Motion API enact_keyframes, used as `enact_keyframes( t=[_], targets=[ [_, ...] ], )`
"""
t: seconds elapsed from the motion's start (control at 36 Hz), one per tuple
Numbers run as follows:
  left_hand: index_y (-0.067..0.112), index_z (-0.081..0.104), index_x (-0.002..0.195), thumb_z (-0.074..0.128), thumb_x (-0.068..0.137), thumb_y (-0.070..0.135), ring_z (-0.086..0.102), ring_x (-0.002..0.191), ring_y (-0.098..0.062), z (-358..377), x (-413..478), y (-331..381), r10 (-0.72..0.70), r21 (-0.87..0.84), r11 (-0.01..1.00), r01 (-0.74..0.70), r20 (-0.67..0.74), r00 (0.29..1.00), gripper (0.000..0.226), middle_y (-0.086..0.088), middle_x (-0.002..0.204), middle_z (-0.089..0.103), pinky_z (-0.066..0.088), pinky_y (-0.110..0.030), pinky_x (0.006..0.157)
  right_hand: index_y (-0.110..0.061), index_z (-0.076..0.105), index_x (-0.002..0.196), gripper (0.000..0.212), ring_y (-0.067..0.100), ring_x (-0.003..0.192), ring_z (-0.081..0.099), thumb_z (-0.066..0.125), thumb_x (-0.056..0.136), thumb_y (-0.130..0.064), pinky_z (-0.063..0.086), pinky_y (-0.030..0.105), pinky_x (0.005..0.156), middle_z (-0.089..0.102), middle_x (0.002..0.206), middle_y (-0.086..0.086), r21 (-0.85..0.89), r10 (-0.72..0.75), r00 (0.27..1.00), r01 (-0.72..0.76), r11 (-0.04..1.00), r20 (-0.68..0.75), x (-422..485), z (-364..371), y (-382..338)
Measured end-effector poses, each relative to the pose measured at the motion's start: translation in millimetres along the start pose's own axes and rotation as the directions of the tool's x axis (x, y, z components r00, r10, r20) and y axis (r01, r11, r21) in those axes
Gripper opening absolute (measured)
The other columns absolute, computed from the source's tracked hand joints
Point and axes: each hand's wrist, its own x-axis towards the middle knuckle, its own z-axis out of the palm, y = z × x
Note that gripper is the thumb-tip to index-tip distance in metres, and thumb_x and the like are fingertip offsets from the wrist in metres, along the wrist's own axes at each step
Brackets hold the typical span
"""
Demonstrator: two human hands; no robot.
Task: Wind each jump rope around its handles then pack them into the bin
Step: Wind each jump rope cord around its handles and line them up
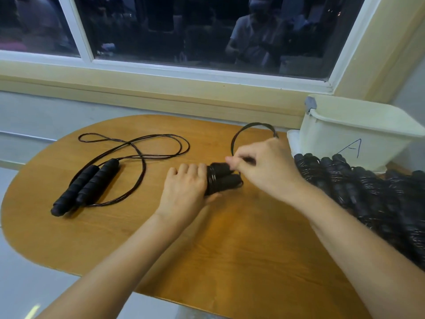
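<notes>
Clearly, bin (326, 137) lettered "A", rope (232, 143) half-wound

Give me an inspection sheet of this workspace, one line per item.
Surface: oval wooden table.
Job's things: half-wound jump rope at centre, one loop of its cord free above it; unwound jump rope lying at left, handles side by side; pile of wound ropes at right; white bin marked A behind the pile.
Clutter: nothing seen.
Grippers: left hand grips the paired handles; right hand pinches the cord.
Cables: nothing seen apart from the rope cords.
Surroundings: window with dark, reflecting glass behind the table.
</notes>
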Motion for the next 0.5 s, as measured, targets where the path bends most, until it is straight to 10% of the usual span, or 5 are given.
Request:
enact_keyframes(
  t=[0.14,0.31,0.5],
  targets=[
    [0.004,0.063,0.102,0.06,0.072,0.072,0.063,0.069,-0.032,5,6,-6,-0.114,-0.082,0.99,0.113,-0.007,0.993,0.075,-0.011,0.078,0.065,0.047,-0.038,0.056,-0.028,0.076,0.08,0.028,0.0,0.057,0.042,0.057,0.098,-0.037,0.034,0.033,0.086,0.042,0.05,-0.019,-0.053,0.002,1.0,-0.002,0.999,0.003,-34,21,-1],
    [0.013,0.05,0.134,0.039,0.067,0.085,0.059,0.106,-0.026,-1,10,-10,-0.162,-0.416,0.887,0.201,0.127,0.979,0.099,-0.005,0.117,0.063,0.051,-0.044,0.084,-0.034,0.06,0.06,0.038,0.001,0.057,0.049,0.058,0.098,-0.034,0.038,0.033,0.088,0.054,0.052,-0.018,0.015,0.051,0.999,-0.051,0.999,-0.019,-53,31,7],
    [0.017,0.058,0.121,0.052,0.069,0.08,0.062,0.081,-0.008,-7,7,-10,-0.13,-0.738,0.648,0.186,0.134,0.982,0.083,0.01,0.094,0.064,0.052,-0.029,0.068,-0.027,0.078,0.076,0.028,-0.001,0.074,0.065,0.06,0.094,-0.037,0.052,0.025,0.076,0.076,0.092,-0.014,0.356,0.277,0.949,-0.312,0.881,0.148,-63,36,16]
  ],
)
